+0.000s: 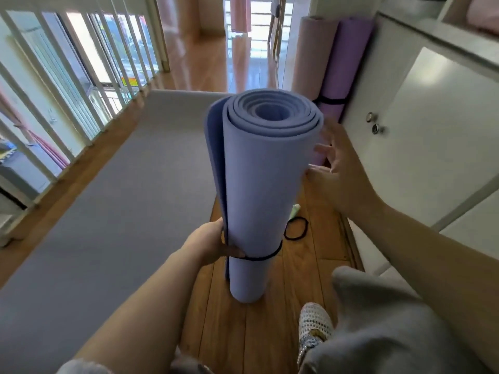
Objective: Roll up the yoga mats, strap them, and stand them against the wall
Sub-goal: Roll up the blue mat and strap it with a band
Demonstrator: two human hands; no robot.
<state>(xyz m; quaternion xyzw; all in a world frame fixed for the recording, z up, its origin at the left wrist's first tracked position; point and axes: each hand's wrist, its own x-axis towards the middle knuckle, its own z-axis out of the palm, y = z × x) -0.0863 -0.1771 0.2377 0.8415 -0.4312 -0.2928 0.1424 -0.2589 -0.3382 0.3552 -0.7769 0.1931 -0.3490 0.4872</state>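
1. Two hands tend one blue rolled yoga mat, which stands upright on the wooden floor.
2. The left hand grips the roll low down, at the black strap circling it.
3. The right hand is open with fingers spread beside the roll's upper right side, perhaps just touching it.
4. A pink rolled mat and a purple rolled mat stand against the white cabinet.
5. A grey mat lies flat at left, and a loose strap loop lies behind the roll.

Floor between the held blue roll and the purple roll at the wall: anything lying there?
Head view: a loose black band and a small pale green item lie on the wood floor there, both partly hidden behind the blue roll.
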